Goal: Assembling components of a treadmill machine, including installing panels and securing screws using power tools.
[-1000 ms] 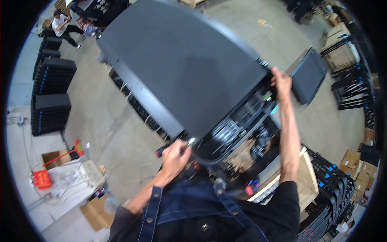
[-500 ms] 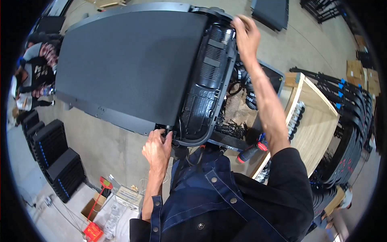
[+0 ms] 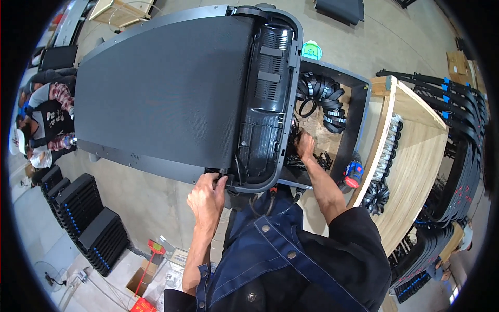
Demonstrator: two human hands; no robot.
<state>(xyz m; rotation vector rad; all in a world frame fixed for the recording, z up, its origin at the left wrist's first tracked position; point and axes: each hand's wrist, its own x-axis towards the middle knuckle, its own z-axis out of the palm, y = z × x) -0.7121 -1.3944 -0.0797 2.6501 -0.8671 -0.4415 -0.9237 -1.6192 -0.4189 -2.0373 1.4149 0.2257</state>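
Observation:
A treadmill deck (image 3: 161,88) with a black running belt lies in front of me, its motor end to the right. At the near right corner of the belt, my left hand (image 3: 206,193) is closed, thumb and fingers pinched by the roller end; what they grip is hidden. My right hand (image 3: 305,145) reaches down into a dark bin (image 3: 358,112) beyond the frame. Its fingertips are partly hidden near a pile of small black fasteners (image 3: 325,161). Black ring-shaped belts (image 3: 332,99) lie in the same bin. A black motor cover (image 3: 267,93) with vents sits inside the frame.
A blue-and-red power tool (image 3: 352,174) stands between the bin and a wooden crate (image 3: 410,171). Curved black frames (image 3: 457,171) are stacked to the right. Black panels (image 3: 78,208) stand stacked at left. Co-workers (image 3: 49,112) are at the far left. A green-and-white round object (image 3: 312,50) lies beyond the bin.
My right hand has left the far right corner of the treadmill and come down into the bin. My left hand stays at the near corner. The view has shifted slightly.

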